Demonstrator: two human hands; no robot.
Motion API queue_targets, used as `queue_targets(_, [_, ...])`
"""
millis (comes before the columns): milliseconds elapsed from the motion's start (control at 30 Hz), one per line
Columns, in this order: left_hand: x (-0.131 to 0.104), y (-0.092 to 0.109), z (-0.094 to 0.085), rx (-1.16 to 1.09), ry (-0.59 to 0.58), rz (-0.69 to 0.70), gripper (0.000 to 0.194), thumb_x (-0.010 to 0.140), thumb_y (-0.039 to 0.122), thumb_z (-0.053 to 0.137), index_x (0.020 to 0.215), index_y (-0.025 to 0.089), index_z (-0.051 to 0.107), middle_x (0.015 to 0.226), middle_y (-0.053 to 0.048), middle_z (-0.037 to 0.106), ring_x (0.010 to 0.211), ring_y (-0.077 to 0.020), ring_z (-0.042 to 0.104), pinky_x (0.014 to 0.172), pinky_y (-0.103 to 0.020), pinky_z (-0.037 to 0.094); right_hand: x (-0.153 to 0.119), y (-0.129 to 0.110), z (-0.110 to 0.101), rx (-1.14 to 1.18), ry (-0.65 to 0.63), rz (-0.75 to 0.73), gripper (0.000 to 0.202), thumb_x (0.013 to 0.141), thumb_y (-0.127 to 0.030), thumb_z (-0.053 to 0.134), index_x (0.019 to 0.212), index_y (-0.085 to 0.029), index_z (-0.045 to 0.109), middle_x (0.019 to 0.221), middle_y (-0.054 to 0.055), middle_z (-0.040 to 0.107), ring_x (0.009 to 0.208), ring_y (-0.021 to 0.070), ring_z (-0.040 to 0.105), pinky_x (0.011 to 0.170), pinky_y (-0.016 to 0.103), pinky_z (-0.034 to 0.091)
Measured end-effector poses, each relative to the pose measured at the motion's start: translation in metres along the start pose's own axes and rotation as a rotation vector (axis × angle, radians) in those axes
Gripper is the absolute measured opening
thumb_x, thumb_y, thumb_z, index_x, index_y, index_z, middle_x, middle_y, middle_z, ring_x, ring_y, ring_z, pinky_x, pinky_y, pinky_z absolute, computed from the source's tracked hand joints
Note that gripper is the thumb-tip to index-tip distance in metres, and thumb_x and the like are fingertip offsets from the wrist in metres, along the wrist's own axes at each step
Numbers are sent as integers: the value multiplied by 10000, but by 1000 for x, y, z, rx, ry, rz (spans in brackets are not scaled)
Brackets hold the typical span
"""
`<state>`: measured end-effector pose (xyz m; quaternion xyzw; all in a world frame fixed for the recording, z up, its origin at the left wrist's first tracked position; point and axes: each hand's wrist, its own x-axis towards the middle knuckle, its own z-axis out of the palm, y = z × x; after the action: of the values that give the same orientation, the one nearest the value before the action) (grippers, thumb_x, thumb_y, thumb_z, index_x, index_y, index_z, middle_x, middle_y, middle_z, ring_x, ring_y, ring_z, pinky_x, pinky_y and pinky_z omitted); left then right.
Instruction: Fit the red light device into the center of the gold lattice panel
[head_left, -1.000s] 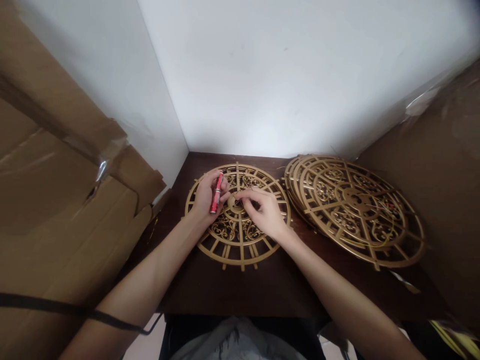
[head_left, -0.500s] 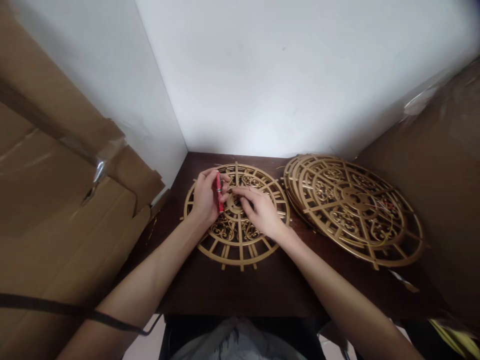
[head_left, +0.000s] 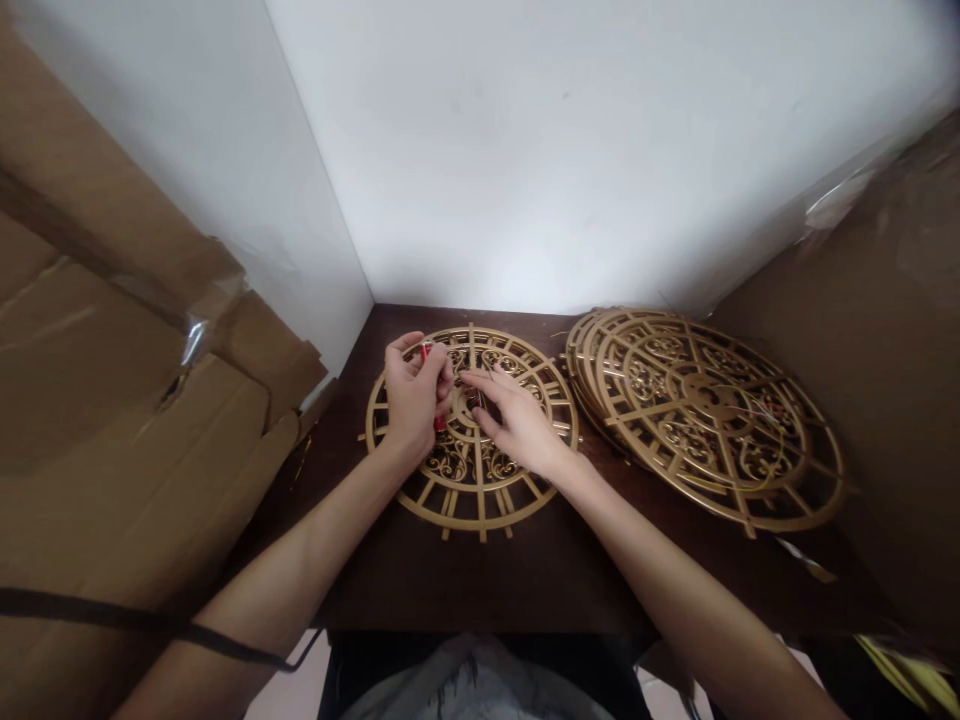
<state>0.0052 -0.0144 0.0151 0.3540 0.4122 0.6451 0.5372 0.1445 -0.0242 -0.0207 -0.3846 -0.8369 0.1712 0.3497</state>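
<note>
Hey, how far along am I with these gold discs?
The stacked discs on the right may be done or waiting; I can't tell. In hand: the single disc, your left hand holding a red tube, your right hand over its middle. Apparently left: that middle, under your fingers.

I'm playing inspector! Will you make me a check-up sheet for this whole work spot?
Surface: dark brown tabletop.
Job's things: gold openwork disc lying flat; red stick-shaped item above it.
Clutter: pile of similar discs on the right; small pale strip near it.
Left hand: closed around the red item.
Right hand: over the disc's middle, fingers curved; its grip is unclear.
Cables: black cord across the left forearm; thin yellow wire on the pile.
Surroundings: white wall behind, taped cardboard at left.
</note>
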Motion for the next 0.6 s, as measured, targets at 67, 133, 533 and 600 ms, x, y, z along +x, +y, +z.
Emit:
queue_targets(67, [0,-2,0,16,-58,-29,278,744,240,641,944,210,450,540,79,499,365,-40,328,301,-138,180,0,-1,-1,38,-22,-22,500,826,-70,450,1310,-190,480,1318,93,547,1233,211,505,1148,475,258])
queue_targets(133, [0,-4,0,5,-124,-52,214,749,257,640,900,169,517,562,49,531,370,-29,317,303,-139,177,1,-3,-3,66,-51,-43,527,824,-58,444,1330,-203,461,1342,85,527,1253,207,487,1147,458,265])
queue_targets(533, [4,-2,2,-254,-97,-212,72,861,200,517,850,140,554,722,-56,691,570,-79,575,522,-169,460,2,-8,-6,86,178,41,178,907,-257,503,929,-211,673,989,40,701,1043,191,601,1055,423,342])
queue_targets(600, [4,-1,2,-273,-88,-239,83,878,187,485,849,143,549,721,-49,690,566,-80,585,535,-174,472,2,-11,-9,83,266,93,219,914,-270,490,831,-204,683,876,38,699,960,192,603,955,390,408])
